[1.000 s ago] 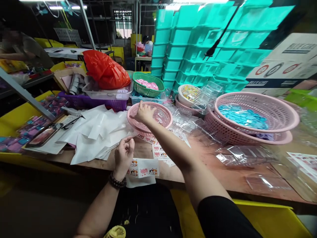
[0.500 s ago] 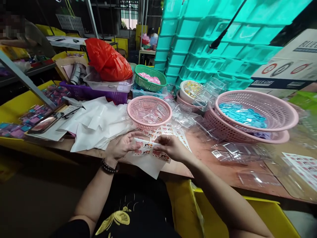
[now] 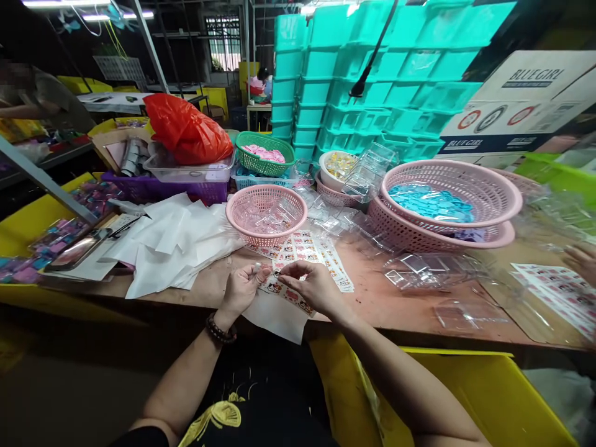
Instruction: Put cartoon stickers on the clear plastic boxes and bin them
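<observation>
My left hand (image 3: 243, 287) is closed, thumb against curled fingers, on the edge of a printed sticker sheet (image 3: 294, 297) with small pink and orange cartoon pictures. White backing paper (image 3: 274, 320) hangs from the sheet over the table's front edge. Thumb and forefinger of my right hand (image 3: 311, 287) pinch what looks like a small sticker just above the sheet, close to the left fingertips. Beyond my hands, more sticker sheets (image 3: 328, 251) lie fanned out, partly under a pink basket (image 3: 266, 239) of clear plastic pieces.
Crumpled white paper (image 3: 172, 239) is piled at left. On the right stand stacked pink baskets (image 3: 447, 233) with blue pieces, near clear plastic cases (image 3: 428, 273). Another person's hand (image 3: 582, 257) reaches in beside further sheets (image 3: 559, 292). Teal crates (image 3: 354, 81) rise behind.
My left fingers have curled in from a flatter hold. My right hand has shifted from gripping the sheet to pinching at its upper edge. Another person's hand has appeared at right.
</observation>
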Tool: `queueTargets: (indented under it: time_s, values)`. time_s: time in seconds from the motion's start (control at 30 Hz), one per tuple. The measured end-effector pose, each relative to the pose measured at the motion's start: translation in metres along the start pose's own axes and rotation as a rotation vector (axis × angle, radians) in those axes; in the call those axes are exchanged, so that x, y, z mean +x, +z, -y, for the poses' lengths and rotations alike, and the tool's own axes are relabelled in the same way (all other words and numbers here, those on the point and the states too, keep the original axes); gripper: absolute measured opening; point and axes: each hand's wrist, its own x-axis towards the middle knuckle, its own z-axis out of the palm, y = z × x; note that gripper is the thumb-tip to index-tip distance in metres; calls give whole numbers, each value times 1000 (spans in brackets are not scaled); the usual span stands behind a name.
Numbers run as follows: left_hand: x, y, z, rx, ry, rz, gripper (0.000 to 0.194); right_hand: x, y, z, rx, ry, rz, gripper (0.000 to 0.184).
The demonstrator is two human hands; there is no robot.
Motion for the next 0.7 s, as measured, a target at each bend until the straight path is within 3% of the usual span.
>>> queueTargets:
  time_s: [0.1,0.23,0.33,0.4,0.47,0.57,0.63,0.7]
  values:
    - [-2,3,2,-125,-92,83,46,-2,2,-8,-21,-18,-54,20]
    - [-2,6,5,-296,-247,239,54,-11,4,-22,-350,-204,-218,15]
    - [-1,6,11,-325,-342,236,47,-22,0,-37,-475,-375,-110,17]
    - [-1,5,15,-348,-387,239,47,-22,-8,-47,-472,-382,-73,17]
    - [-2,3,18,-349,-397,246,46,-11,-22,-56,-468,-301,-272,27]
    - [-4,-1,19,-307,-341,223,33,23,-47,-65,-515,-34,-632,55]
    - [-5,-4,19,-311,-301,203,17,48,-58,-72,-618,155,-698,79]
    - [-4,-6,18,-378,-269,199,15,70,-59,-79,-717,259,-693,96]
